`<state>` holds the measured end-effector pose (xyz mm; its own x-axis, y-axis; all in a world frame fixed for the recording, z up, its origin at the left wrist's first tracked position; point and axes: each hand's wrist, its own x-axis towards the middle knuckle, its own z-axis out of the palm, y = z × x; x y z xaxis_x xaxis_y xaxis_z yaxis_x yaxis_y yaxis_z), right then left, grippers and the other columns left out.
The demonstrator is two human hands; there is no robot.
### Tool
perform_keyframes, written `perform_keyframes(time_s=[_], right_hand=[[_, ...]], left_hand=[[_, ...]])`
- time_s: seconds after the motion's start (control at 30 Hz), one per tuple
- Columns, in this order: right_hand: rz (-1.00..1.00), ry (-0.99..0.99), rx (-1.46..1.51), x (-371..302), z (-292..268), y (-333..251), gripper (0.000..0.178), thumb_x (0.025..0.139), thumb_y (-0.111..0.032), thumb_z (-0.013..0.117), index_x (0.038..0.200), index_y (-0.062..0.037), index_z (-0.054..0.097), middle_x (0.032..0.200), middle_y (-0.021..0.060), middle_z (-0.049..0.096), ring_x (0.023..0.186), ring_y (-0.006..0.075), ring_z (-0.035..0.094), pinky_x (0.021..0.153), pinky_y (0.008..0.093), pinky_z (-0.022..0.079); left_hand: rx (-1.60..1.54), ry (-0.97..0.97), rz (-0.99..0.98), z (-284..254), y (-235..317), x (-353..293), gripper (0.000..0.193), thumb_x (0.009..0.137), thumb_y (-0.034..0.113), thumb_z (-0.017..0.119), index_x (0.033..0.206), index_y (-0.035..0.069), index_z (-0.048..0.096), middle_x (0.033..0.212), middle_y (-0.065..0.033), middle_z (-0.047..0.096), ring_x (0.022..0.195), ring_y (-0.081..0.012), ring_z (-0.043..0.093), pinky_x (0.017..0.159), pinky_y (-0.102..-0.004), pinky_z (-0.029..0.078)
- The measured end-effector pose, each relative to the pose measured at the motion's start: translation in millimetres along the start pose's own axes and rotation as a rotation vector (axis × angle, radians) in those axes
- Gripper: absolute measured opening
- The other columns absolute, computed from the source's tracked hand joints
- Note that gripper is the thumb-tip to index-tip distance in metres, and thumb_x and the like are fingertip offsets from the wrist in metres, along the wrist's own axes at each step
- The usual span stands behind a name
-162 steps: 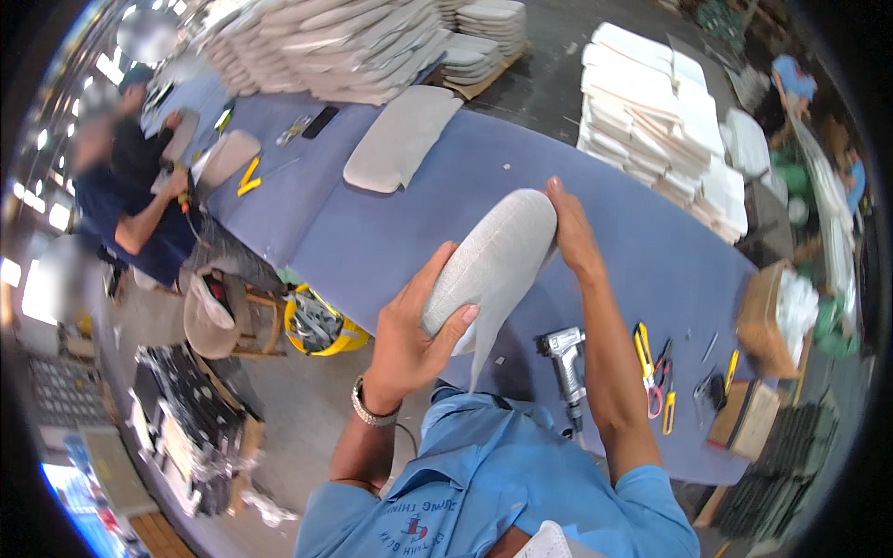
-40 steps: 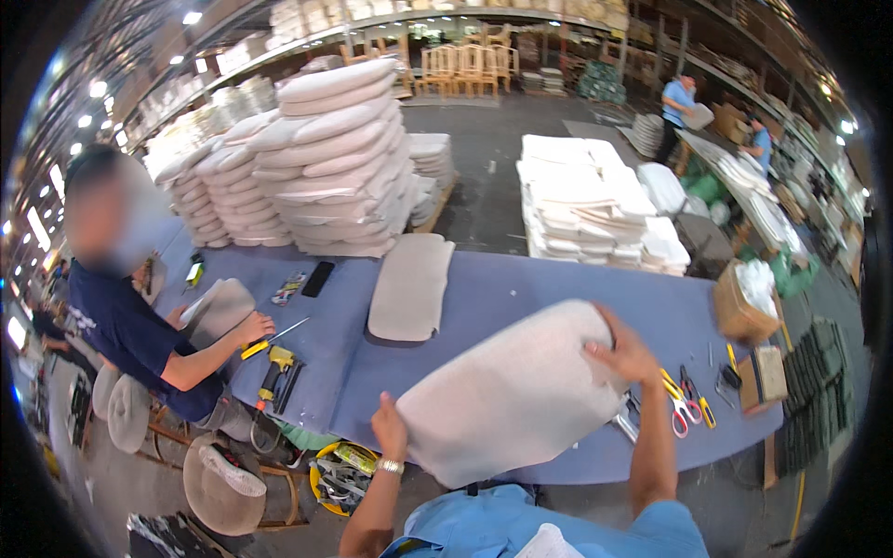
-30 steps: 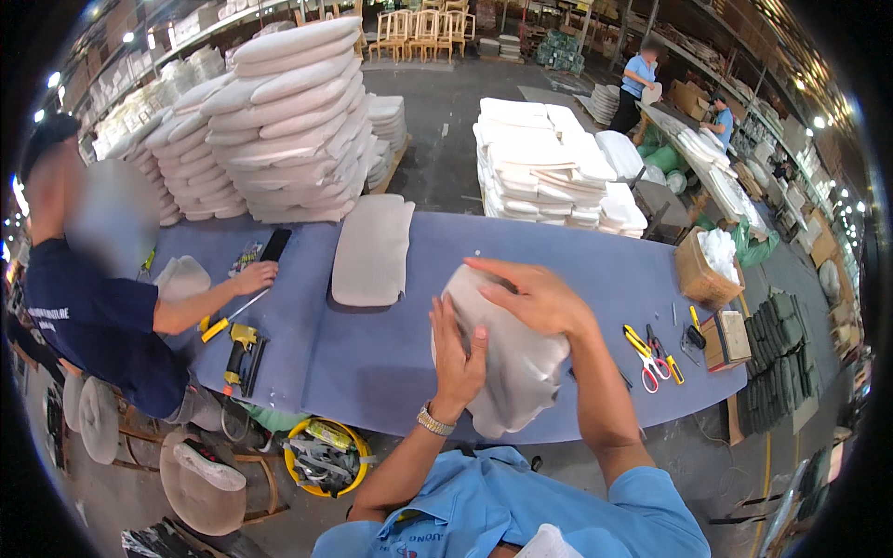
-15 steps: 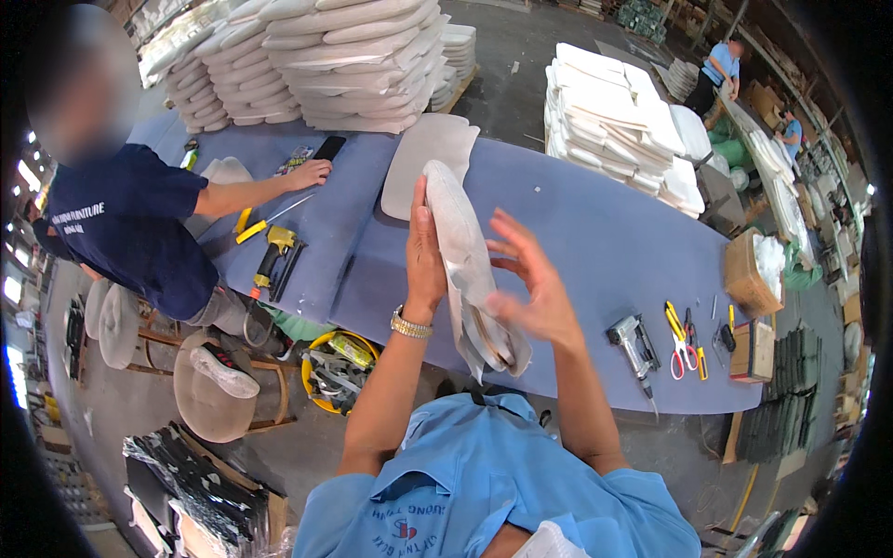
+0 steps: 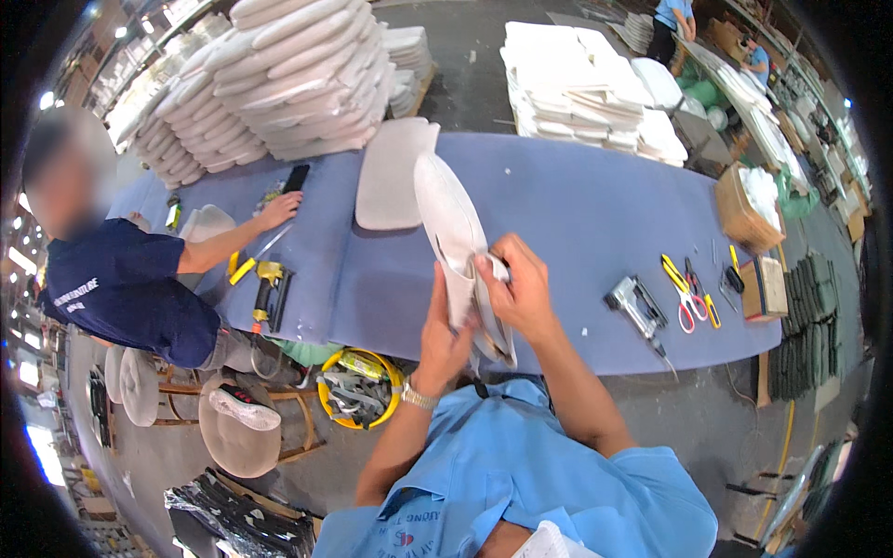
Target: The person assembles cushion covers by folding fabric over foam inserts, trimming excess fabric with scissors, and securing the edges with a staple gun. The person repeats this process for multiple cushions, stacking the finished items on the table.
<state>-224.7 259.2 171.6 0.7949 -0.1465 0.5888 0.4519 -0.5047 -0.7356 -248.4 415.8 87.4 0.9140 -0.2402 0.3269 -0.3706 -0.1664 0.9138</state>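
Observation:
A pale beige upholstered seat pad (image 5: 447, 200) is held up on edge above the near side of the blue-covered table (image 5: 577, 223), its far end tilted away from me. My left hand (image 5: 444, 337) is closed round its lower left side. With fingers pinched, my right hand (image 5: 521, 286) grips the pad's right edge, where loose cover fabric folds open. The underside mostly faces away from view. Beyond it, a flat beige panel (image 5: 398, 177) lies on the table.
On the right lie a grey staple gun (image 5: 638, 307), red-handled scissors (image 5: 691, 312), yellow-handled pliers (image 5: 673, 272) and a cardboard box (image 5: 750, 206). At left, a co-worker's hand (image 5: 281, 210) rests near a phone; a yellow-black staple gun (image 5: 271, 293) lies nearby. Tall pad stacks (image 5: 302, 79) stand behind.
My right hand, apart from the pad and blurred before, now grips its edge. My left hand has slid lower along the pad. My view has shifted slightly.

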Motion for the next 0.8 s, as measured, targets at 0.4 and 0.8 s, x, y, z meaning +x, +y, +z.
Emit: perform_keyframes(time_s=[0.4,0.8], right_hand=[[0.258,0.147,-0.011,98,-95,68,0.047,0.11,-0.038,0.048,0.096,0.0034,0.066,0.074,0.0192,0.064,0.067,0.0255,0.055,0.067,0.04,0.049],[0.718,0.072,0.231,69,-143,369,0.048,0.108,-0.04,0.051,0.096,0.0021,0.072,0.079,0.0101,0.071,0.058,0.0177,0.065,0.048,0.0329,0.053]], left_hand=[[0.316,-0.048,-0.054,63,62,151,0.058,0.11,0.047,0.038,0.104,-0.001,0.071,0.079,-0.0279,0.068,0.076,-0.0488,0.067,0.068,-0.0532,0.051],[0.456,-0.25,-0.228,263,-60,223,0.05,0.104,0.05,0.048,0.131,0.011,0.065,0.109,-0.0261,0.073,0.104,-0.0501,0.067,0.09,-0.0552,0.053]])
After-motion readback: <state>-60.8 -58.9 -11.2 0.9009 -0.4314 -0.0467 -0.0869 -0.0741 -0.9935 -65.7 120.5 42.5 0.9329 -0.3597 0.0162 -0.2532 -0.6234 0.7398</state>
